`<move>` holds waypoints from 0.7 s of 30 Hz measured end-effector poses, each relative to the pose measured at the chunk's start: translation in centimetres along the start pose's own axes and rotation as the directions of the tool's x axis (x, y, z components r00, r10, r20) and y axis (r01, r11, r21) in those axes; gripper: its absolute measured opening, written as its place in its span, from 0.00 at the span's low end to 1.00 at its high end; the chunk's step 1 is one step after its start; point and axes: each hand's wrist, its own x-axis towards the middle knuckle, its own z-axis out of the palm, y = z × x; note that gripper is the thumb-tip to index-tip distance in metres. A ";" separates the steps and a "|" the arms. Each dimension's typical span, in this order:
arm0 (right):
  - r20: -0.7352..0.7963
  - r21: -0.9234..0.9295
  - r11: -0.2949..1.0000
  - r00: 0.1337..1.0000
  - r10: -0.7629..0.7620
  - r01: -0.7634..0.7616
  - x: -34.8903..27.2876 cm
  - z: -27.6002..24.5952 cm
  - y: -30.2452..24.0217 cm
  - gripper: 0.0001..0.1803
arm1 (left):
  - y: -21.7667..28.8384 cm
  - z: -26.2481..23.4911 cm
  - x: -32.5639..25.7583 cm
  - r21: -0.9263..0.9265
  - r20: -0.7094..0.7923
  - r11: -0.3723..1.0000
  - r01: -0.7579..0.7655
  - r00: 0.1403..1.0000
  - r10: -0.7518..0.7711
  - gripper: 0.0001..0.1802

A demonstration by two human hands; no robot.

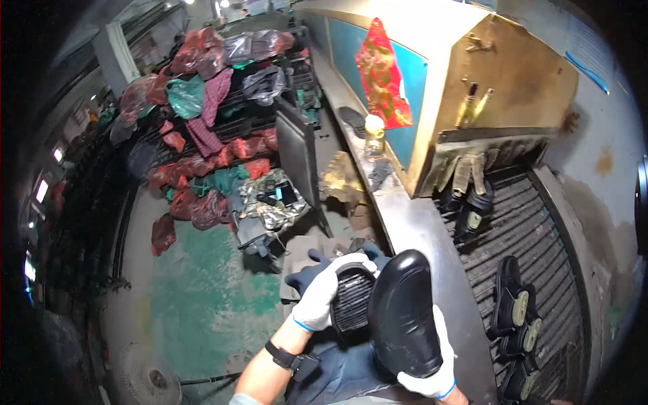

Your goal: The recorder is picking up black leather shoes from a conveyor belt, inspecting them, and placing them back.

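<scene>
My left hand (319, 297), in a white glove, is closed around a black shoe sole (352, 302) with a ribbed inner face and a raised rim. In my white-gloved right hand (434, 364) is a glossy black shoe upper (403, 312), its rounded toe pointing away from me. The fingers grip it around the lower end and along its right side. Sole and upper are side by side above my lap, edges very close; whether they touch I cannot tell. Just beyond my left hand lie dark blue-grey gloves (307, 275).
A metal ledge (422, 236) runs along my right, bearing a yellowish jar (374, 138). Beyond it, a slatted conveyor (533, 243) carries several black shoes (516, 307) out of a tan machine (496, 88). Bagged goods (202, 145) fill racks at far left; a fan (150, 374) stands lower left.
</scene>
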 end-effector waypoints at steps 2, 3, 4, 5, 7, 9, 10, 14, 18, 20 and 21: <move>0.053 0.019 1.000 0.998 -0.023 0.022 -0.3 0.9 -0.1 0.78 | -1.1 -0.6 -1.1 -0.111 -0.033 0.994 0.020 0.999 -0.024 0.52; 0.059 0.003 0.999 0.998 0.037 -0.037 -0.6 1.2 0.2 0.78 | -1.5 -1.0 -1.5 -0.097 -0.018 0.995 0.005 1.000 -0.007 0.53; 0.067 -0.016 0.997 0.995 0.077 -0.076 -0.9 1.3 0.6 0.78 | -1.8 -1.5 -1.7 -0.104 -0.012 0.994 -0.043 0.999 0.042 0.53; 0.096 -0.092 0.995 0.994 0.055 -0.047 -1.2 1.4 1.0 0.77 | -1.9 -1.9 -1.7 -0.063 -0.009 0.997 -0.043 0.999 0.042 0.56; 0.144 -0.224 0.974 0.988 0.053 -0.019 -1.5 1.3 1.8 0.76 | -1.7 -2.5 -1.5 -0.029 0.056 0.999 -0.042 0.997 0.044 0.55; 0.148 -0.169 0.985 0.987 0.059 -0.034 -1.5 1.4 2.4 0.76 | -1.3 -2.8 -1.0 0.008 0.080 0.999 -0.038 0.996 0.038 0.56; 0.142 -0.172 0.984 0.987 0.071 -0.046 -1.5 1.4 2.6 0.76 | -1.0 -2.7 -0.8 0.031 0.080 0.999 -0.036 0.996 0.033 0.57; 0.144 -0.166 0.984 0.985 0.095 -0.071 -1.4 2.0 3.2 0.76 | -0.4 -2.4 -0.4 0.004 0.112 1.000 0.024 0.993 -0.025 0.57; 0.144 -0.147 0.984 0.983 0.118 -0.097 -1.4 2.2 3.3 0.76 | 0.0 -2.4 -0.4 0.033 0.129 0.999 0.023 0.991 -0.027 0.56; 0.145 -0.107 0.988 0.981 0.129 -0.114 -1.2 2.3 3.4 0.76 | 0.0 -2.7 -0.4 0.071 0.135 0.997 0.011 0.991 -0.020 0.56; 0.146 -0.087 0.989 0.980 0.135 -0.124 -1.0 2.3 3.5 0.76 | -0.1 -2.8 -0.4 0.080 0.135 0.997 0.020 0.990 -0.031 0.57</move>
